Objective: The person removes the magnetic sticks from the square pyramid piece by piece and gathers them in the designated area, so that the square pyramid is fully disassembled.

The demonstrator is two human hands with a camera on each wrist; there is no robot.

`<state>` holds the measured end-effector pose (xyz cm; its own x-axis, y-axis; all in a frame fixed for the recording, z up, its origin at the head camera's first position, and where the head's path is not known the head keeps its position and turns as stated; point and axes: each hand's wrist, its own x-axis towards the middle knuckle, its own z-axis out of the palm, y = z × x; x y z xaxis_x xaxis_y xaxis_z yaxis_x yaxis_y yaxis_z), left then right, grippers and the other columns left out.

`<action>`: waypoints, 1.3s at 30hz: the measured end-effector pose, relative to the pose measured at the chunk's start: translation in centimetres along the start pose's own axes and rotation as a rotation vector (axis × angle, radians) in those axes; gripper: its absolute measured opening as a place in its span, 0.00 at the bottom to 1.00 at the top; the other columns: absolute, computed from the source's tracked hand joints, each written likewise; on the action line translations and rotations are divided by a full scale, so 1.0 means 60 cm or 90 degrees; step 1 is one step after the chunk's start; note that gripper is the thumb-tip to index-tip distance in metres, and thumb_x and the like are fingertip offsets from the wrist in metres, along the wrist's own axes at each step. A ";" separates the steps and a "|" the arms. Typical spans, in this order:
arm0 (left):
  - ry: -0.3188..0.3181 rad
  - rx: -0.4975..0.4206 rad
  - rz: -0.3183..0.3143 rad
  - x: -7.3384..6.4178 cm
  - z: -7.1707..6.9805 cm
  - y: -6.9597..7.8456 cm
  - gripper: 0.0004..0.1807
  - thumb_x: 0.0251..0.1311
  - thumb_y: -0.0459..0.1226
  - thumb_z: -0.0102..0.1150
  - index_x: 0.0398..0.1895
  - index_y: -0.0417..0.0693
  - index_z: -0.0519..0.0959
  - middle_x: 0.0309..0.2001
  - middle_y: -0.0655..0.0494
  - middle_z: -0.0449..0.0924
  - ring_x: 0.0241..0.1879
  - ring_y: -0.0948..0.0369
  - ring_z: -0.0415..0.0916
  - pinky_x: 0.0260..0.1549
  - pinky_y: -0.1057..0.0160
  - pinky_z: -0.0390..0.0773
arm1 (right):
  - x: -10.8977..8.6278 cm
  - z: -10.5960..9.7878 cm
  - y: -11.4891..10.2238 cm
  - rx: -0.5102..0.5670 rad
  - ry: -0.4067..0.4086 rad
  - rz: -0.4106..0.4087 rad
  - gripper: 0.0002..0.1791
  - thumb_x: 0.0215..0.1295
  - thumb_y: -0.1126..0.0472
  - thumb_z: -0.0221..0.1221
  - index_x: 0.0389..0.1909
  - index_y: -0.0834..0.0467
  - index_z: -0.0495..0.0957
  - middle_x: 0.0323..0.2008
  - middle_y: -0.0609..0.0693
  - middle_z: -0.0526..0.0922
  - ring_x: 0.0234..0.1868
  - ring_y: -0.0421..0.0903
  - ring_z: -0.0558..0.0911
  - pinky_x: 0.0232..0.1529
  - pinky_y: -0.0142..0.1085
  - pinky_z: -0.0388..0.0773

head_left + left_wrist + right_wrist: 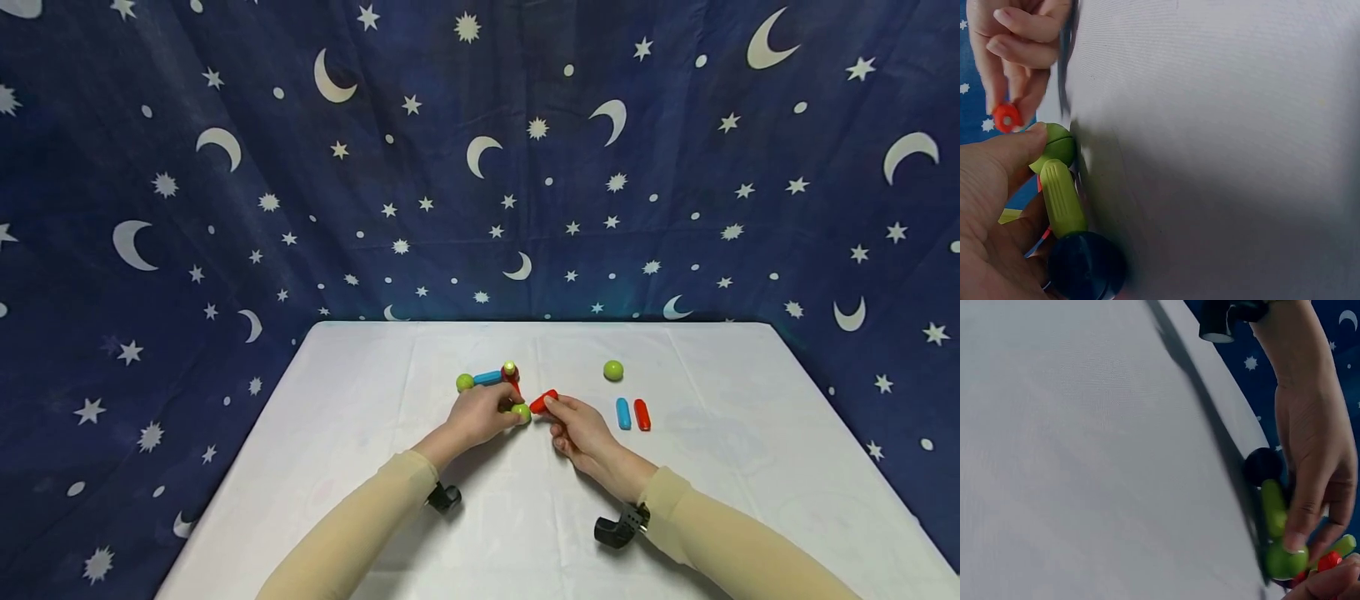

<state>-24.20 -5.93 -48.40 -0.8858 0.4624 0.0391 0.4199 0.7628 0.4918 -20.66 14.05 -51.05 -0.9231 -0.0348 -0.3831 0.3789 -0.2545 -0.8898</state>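
My left hand [480, 414] pinches a green ball [521, 412] between thumb and fingers. That ball belongs to a joined set of toy balls and rods. From it a yellow-green rod [1063, 197] leads to a dark blue ball [1087, 267], both covered by the hand in the head view. Behind the hand lie another green ball [465, 382], a blue rod [487, 377] and a red ball [510, 375]. Just right of the held ball, my right hand [588, 436] pinches a short red rod [543, 402]. Its end points at the green ball, with a small gap between.
To the right on the white table [720, 500] lie a loose green ball [613, 370], a loose blue rod [623, 413] and a second red rod [642, 414], side by side. A dark blue star-and-moon curtain [435, 208] hangs behind the table and at its sides.
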 end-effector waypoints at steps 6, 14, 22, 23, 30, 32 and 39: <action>0.000 -0.002 -0.001 0.000 -0.001 0.001 0.13 0.62 0.48 0.72 0.47 0.59 0.85 0.40 0.65 0.86 0.41 0.65 0.82 0.44 0.60 0.77 | -0.025 -0.026 -0.041 -0.063 -0.024 -0.048 0.25 0.78 0.54 0.57 0.69 0.62 0.70 0.35 0.51 0.81 0.20 0.36 0.72 0.20 0.27 0.69; 0.000 -0.011 -0.001 -0.008 0.000 0.004 0.12 0.62 0.48 0.71 0.47 0.59 0.85 0.42 0.64 0.87 0.45 0.64 0.83 0.45 0.59 0.78 | -0.055 -0.126 -0.100 -0.174 -0.009 -0.143 0.34 0.79 0.48 0.55 0.76 0.62 0.60 0.35 0.49 0.74 0.22 0.38 0.71 0.23 0.29 0.71; 0.012 -0.011 0.007 -0.006 0.002 0.001 0.13 0.62 0.49 0.71 0.47 0.59 0.85 0.42 0.64 0.87 0.44 0.64 0.83 0.45 0.59 0.78 | -0.062 -0.232 -0.138 -0.343 0.054 -0.164 0.36 0.78 0.46 0.55 0.76 0.63 0.60 0.43 0.58 0.73 0.25 0.40 0.73 0.25 0.33 0.75; 0.013 -0.011 0.006 -0.005 0.002 0.000 0.13 0.62 0.49 0.71 0.47 0.59 0.85 0.42 0.64 0.88 0.44 0.64 0.83 0.45 0.59 0.78 | -0.061 -0.242 -0.139 -0.364 0.062 -0.160 0.37 0.77 0.46 0.56 0.76 0.64 0.61 0.44 0.59 0.74 0.25 0.40 0.74 0.25 0.33 0.76; 0.010 -0.005 -0.002 -0.007 0.006 -0.007 0.13 0.62 0.50 0.71 0.47 0.60 0.85 0.43 0.65 0.87 0.45 0.65 0.83 0.46 0.59 0.78 | -0.051 -0.283 -0.128 -0.455 0.091 -0.069 0.37 0.75 0.45 0.59 0.69 0.70 0.66 0.39 0.53 0.79 0.31 0.45 0.76 0.29 0.35 0.77; 0.009 -0.007 -0.003 -0.007 0.005 -0.007 0.13 0.62 0.50 0.71 0.47 0.60 0.85 0.43 0.65 0.87 0.45 0.65 0.83 0.46 0.59 0.78 | -0.048 -0.289 -0.120 -0.478 0.092 -0.051 0.35 0.74 0.46 0.60 0.66 0.70 0.68 0.37 0.52 0.80 0.31 0.46 0.76 0.29 0.36 0.78; 0.011 -0.016 0.007 -0.004 0.002 -0.002 0.13 0.61 0.48 0.72 0.47 0.59 0.85 0.42 0.64 0.87 0.44 0.65 0.83 0.45 0.60 0.78 | -0.035 -0.295 -0.095 -0.509 0.105 -0.040 0.29 0.73 0.50 0.62 0.61 0.71 0.73 0.36 0.53 0.79 0.30 0.47 0.76 0.28 0.37 0.79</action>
<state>-24.02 -6.10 -48.58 -0.8846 0.4624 0.0602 0.4249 0.7460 0.5128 -19.70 32.67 -49.54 -0.9459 0.1158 -0.3031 0.3179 0.5176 -0.7944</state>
